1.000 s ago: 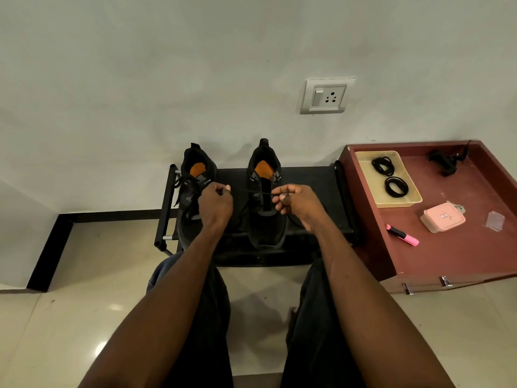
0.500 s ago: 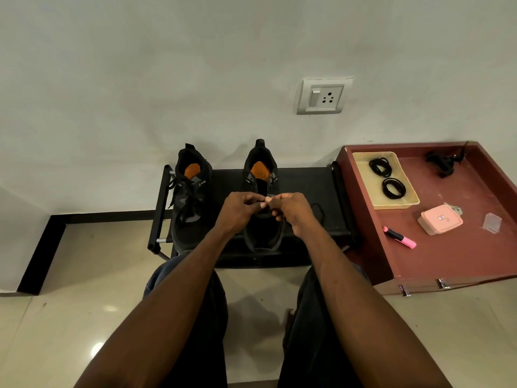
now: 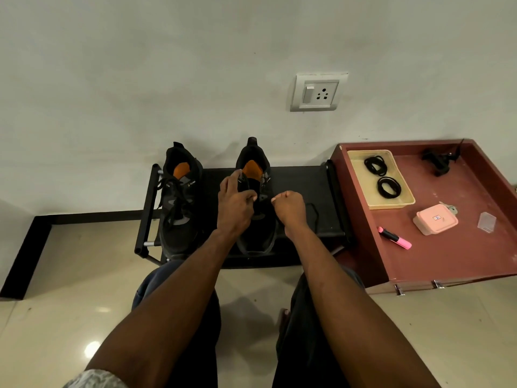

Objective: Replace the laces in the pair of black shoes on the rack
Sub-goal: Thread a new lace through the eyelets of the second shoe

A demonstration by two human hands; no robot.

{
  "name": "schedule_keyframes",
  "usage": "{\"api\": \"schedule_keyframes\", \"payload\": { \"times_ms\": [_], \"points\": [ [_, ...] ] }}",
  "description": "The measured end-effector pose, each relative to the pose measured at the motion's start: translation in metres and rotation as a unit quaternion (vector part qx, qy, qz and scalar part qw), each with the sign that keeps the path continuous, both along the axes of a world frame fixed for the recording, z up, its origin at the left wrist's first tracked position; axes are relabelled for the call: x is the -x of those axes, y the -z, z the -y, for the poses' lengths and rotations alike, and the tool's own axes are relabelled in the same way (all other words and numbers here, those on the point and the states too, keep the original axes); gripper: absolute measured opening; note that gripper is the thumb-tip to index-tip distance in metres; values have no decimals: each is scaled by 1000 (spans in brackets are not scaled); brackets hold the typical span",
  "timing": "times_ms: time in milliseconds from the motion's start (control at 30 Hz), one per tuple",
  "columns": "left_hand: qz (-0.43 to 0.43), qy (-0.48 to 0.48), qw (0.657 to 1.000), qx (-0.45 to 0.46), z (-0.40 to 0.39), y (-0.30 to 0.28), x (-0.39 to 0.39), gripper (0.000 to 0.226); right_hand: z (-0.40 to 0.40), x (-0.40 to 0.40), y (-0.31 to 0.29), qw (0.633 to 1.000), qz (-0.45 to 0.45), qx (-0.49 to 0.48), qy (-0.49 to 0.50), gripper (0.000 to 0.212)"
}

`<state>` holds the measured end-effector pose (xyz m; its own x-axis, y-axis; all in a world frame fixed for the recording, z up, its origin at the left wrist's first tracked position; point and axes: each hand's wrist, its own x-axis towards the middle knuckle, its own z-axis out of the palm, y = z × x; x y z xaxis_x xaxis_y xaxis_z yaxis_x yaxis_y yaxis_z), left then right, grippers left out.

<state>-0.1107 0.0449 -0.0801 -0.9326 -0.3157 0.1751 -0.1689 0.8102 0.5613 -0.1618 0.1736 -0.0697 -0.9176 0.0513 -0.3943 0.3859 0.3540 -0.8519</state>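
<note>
Head view: left hand (image 3: 235, 203) on right shoe (image 3: 256, 219)

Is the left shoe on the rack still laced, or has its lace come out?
Laced. The left shoe shows a black lace crossing its tongue, loose ends trailing toward the rack edge; neither hand touches it.

A switched wall socket (image 3: 319, 92) is mounted on the pale wall above the floor. To the right stands a red-brown tray-topped unit (image 3: 447, 264) bearing a pink box (image 3: 435, 219), a pink highlighter (image 3: 395, 238), a small clear plastic piece (image 3: 487, 222) and a black clip-like object (image 3: 438, 161).
</note>
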Motion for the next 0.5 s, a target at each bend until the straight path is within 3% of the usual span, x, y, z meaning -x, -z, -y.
{"api": "schedule_keyframes", "payload": {
  "times_ms": [133, 267, 300, 367, 500],
  "points": [
    [8, -21, 997, -72, -4, -1, 5, 16, 4, 2, 4, 998, 23, -33, -37, 33],
    [12, -16, 1000, 24, -8, -1, 3, 17, 7, 2, 6, 996, 19, -49, -69, 7],
    [14, -17, 1000, 19, -9, 0, 4, 18, 7, 1, 5, 995, 24, -52, -80, 9],
    [20, -24, 999, -36, -9, 1, 8, 17, 7, 0, 4, 993, 32, -62, -95, 20],
    [58, -32, 991, -116, -10, -1, 13, 19, 5, -2, 0, 991, 23, -74, -106, 17]
  ]
}}
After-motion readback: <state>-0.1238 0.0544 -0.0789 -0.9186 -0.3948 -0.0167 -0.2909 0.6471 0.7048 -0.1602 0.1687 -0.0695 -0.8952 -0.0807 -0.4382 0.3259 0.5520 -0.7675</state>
